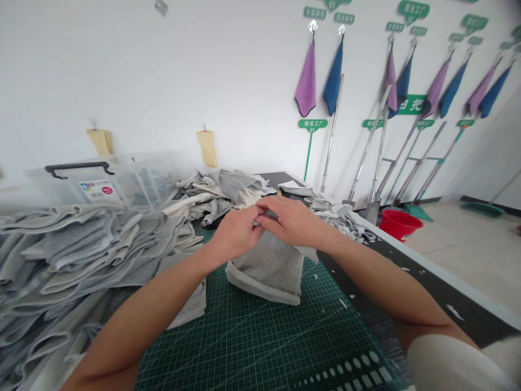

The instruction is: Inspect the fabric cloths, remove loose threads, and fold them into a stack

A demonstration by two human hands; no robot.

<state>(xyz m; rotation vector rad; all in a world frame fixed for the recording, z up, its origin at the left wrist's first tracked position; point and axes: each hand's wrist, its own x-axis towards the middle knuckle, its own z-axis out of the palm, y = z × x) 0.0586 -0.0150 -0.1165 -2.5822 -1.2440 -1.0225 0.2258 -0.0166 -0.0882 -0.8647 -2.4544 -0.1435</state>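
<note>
A grey piece of fabric (271, 266) with a paler folded lower edge hangs or rests over the green cutting mat (252, 342). At its top edge my left hand (240, 228) is closed, fingers pinched together. My right hand (287, 217) meets it there, thumb and fingers also closed on the fabric's top. The two hands touch at the fingertips, and the exact grip is partly hidden behind the fingers. Left of the mat lies a large heap of folded grey fabric pieces (89, 244).
Behind my hands sits a pile of grey and white cloth (228, 187). Cut scraps (345, 220) lie to the right on the dark table. A clear plastic box (69, 187) stands back left, a red bucket (401, 222) on the floor right. Cloths and brooms hang along the wall.
</note>
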